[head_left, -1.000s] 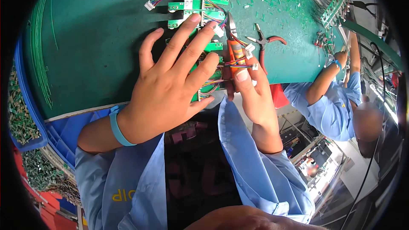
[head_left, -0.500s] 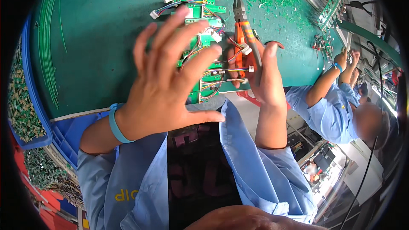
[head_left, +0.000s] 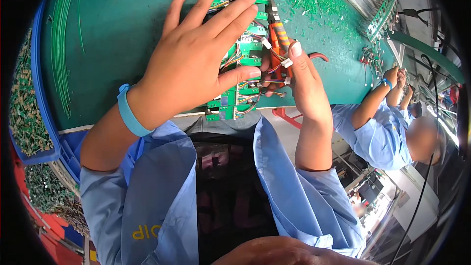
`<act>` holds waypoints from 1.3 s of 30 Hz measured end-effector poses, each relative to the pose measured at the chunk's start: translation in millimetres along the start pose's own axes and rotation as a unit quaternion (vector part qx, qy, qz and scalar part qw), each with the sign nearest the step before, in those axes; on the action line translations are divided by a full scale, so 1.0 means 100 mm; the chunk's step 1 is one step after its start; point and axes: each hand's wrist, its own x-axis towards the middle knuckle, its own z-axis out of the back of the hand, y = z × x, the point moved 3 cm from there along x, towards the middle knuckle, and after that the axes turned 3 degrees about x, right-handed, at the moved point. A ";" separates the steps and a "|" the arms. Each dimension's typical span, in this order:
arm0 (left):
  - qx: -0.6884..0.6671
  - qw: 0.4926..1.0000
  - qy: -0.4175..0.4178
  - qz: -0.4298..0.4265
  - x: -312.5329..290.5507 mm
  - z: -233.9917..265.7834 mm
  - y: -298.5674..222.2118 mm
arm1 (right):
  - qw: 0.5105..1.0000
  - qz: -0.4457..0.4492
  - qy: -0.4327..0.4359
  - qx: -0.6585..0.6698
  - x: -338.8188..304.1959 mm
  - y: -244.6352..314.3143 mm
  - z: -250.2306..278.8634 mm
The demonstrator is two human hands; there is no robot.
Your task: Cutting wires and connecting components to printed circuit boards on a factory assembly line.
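Green and broad, the worktop [head_left: 122, 29] fills the upper half of the view, with a workshop floor dropping away beyond its right end, where a co-worker [head_left: 375, 140] in a blue shirt sits. On the far left stands a blue bin [head_left: 35, 64] heaped with small clippings. Nearer, thin green strips [head_left: 59, 44] lie lengthwise on the left of the worktop, and green scraps [head_left: 314, 5] are scattered at its far right.

A row of boards [head_left: 252, 47] lies between the person's two hands. Its long axis runs away from the body, from the worktop's near edge up to the top of the picture, leaning slightly right at the far end.

Over its left side lies the left hand [head_left: 189, 61], palm down, fingers spread and pointing away, thumb turned right across the boards; whether the fingertips press on them or merely hover is unclear.

Just beside the row's right edge, the right hand [head_left: 309, 86] is wrapped around the orange cutters [head_left: 280, 37], thumb along the near handle, other fingers mostly hidden behind. Their long axis runs nearly alongside the row, tips pointing away and a little left, close to the boards; contact there is hard to judge. Red-handled pliers [head_left: 319, 56] lie partly hidden behind this hand.

Coloured wires [head_left: 248, 99] trail rightward from the boards, and one white plug [head_left: 286, 63] sits in front of the cutters' handles, by the right thumb.
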 end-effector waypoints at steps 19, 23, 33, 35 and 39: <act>0.041 0.992 -0.107 -0.051 -0.14 0.00 0.05 | 0.904 0.169 -0.264 -0.292 -0.13 0.08 0.95; -0.264 0.939 -0.217 -0.036 -0.52 0.41 0.15 | 0.743 0.178 -0.392 -0.513 -0.17 -0.02 1.43; -0.604 0.768 0.047 0.208 -1.64 -0.05 -0.73 | 0.810 0.181 -0.233 -0.507 0.00 0.48 1.03; -0.332 0.939 -0.084 0.024 -1.43 0.11 -0.71 | 0.780 0.185 -0.174 -0.572 0.09 0.38 1.26; -0.103 0.990 -0.096 -0.032 -0.97 0.18 -0.78 | 0.737 0.218 -0.209 -0.604 -0.23 0.06 1.49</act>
